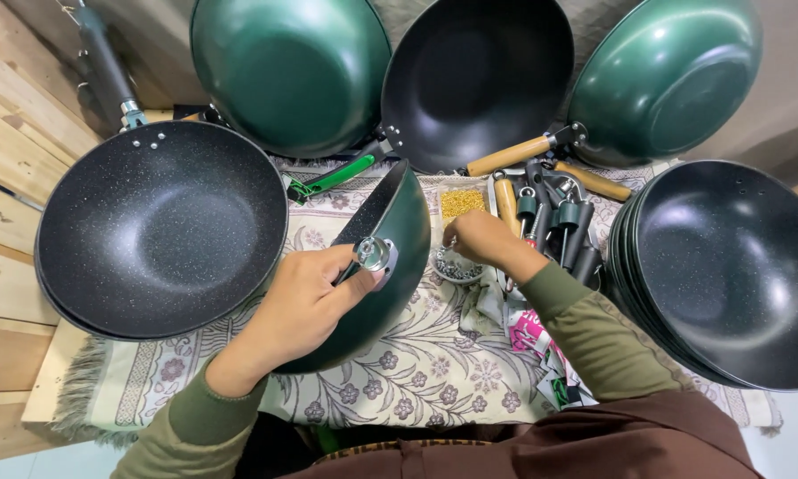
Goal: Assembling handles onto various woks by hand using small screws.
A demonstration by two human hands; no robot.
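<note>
My left hand grips a green wok held on edge over the patterned cloth, thumb pressing a silver handle bracket against its outer wall. My right hand reaches into a small dish of metal screws just right of the wok, fingers pinched; what they hold is hidden. A tray of small yellow bits lies just beyond that hand.
A stack of black speckled woks sits at left, another stack at right. Three woks lean against the back wall. Wooden and dark handles are heaped right of centre. Plastic wrappers lie near my right arm.
</note>
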